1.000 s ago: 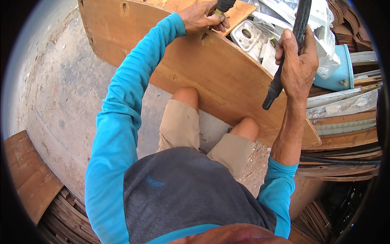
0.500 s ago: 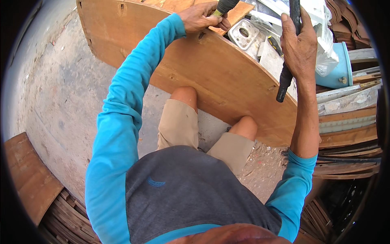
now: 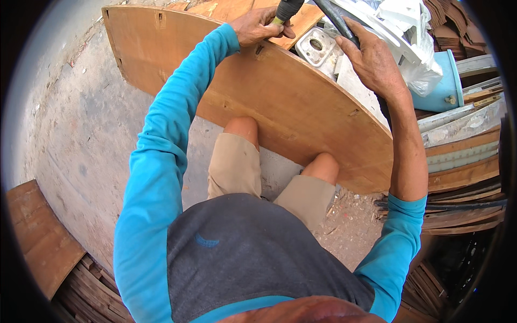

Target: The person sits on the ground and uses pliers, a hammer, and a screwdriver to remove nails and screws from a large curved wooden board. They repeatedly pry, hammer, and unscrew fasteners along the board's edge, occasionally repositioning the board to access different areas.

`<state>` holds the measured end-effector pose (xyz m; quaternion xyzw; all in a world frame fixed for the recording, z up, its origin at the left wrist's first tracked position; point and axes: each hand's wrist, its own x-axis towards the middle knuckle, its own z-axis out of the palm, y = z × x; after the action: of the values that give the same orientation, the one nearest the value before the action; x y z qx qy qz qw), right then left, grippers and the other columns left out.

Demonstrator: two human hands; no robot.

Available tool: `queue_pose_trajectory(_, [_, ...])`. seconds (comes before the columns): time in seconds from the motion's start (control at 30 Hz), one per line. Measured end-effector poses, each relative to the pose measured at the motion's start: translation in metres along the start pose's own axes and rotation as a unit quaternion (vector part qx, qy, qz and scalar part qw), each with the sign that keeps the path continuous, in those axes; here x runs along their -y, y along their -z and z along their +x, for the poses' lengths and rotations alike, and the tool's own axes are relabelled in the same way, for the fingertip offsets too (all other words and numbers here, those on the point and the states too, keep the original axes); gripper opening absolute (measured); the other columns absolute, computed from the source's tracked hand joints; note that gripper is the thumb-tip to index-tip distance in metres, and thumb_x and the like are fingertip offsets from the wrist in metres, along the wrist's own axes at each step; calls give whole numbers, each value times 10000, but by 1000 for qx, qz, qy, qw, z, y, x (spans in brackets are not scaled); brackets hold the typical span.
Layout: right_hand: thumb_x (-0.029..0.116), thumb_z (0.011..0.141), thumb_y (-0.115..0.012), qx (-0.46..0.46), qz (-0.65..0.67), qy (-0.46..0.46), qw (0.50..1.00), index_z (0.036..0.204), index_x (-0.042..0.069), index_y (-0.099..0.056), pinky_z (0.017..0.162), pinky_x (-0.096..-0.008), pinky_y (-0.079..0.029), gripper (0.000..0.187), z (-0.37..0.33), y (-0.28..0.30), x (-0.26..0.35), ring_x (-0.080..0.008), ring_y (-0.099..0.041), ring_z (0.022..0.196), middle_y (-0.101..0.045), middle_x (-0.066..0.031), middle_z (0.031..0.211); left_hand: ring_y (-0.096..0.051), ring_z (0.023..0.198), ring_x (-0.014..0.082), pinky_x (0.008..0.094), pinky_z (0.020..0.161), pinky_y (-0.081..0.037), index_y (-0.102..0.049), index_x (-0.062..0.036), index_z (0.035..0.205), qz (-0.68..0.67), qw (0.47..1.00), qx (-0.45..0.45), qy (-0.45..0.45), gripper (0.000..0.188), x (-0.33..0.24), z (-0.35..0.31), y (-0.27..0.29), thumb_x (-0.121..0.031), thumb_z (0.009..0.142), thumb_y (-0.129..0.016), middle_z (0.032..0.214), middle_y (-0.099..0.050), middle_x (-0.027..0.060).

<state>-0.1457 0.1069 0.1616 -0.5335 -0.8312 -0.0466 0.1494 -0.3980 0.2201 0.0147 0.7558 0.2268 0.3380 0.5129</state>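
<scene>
My left hand (image 3: pixel 257 27) is closed around the yellow-green part of a hand tool with a thick black top (image 3: pixel 290 8). It rests at the upper edge of a long brown wooden panel (image 3: pixel 301 113), just above a small slot in it. The tool's lower end is hidden behind my fingers and the panel. My right hand (image 3: pixel 377 62) grips a long black bar (image 3: pixel 338 20) with a wrapped lower end. The bar slants up and left toward the tool's black top, and its far end is out of view. The panel stands on edge before my knees.
A white plastic piece with a round hole (image 3: pixel 316 46) lies behind the panel, beside clear plastic wrap (image 3: pixel 423 78). A light-blue container (image 3: pixel 442 83) stands at the right, near stacked wooden strips (image 3: pixel 463 175). A brown board (image 3: pixel 40 237) lies at the lower left.
My right hand has moved left and slightly down, and the black bar has tilted from upright toward the left hand. My left hand has shifted slightly left, still holding the tool.
</scene>
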Motion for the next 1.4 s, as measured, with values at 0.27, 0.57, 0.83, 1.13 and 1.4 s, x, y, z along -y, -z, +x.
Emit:
queue_pose_trajectory(0.27, [294,1004,-636,-61,141,-163,975,1381,15,-590,810,-454,-544,472,-14,3,12,-415,-722,898,-732,-250,928,-613,1192,198,407,1019,-537,-538,-61,1309,-2,999,-17,-39,328,13,-1,1,-259,1048,-556,1253,-698,90])
queue_pose_trajectory(0.57, [297,999,-662,-67,173,-165,969,1339,-12,-623,822,-392,-539,462,-77,-41,-2,-271,-701,875,-726,-197,967,-670,1178,232,371,1093,-507,-558,-9,1289,-138,982,-132,-10,337,20,-4,1,-222,1033,-609,1218,-703,163])
queue_pose_trajectory(0.83, [185,991,-698,-145,259,-345,891,1354,-40,-606,777,-340,-531,437,-197,-80,-6,-159,-626,822,-694,-105,943,-560,716,97,256,638,-468,-624,-43,1084,-134,876,-442,-139,107,-19,-76,-29,-78,983,-626,912,-683,64])
queue_pose_trajectory(1.13, [211,1030,-615,-157,227,-331,902,1478,-23,-491,1026,-427,-495,520,-222,-100,-1,-365,-638,1244,-640,-271,1345,-638,827,113,316,776,-532,-702,-48,1008,-34,868,-491,60,317,54,-77,-91,-263,852,-877,879,-715,8])
queue_pose_trajectory(1.4, [237,1045,-565,-169,211,-295,916,1506,3,-453,884,-466,-546,529,-233,-111,-8,-421,-709,1036,-700,-294,1139,-691,868,196,344,809,-546,-704,-67,1079,292,841,-456,11,249,84,-85,-84,-240,920,-787,939,-737,98])
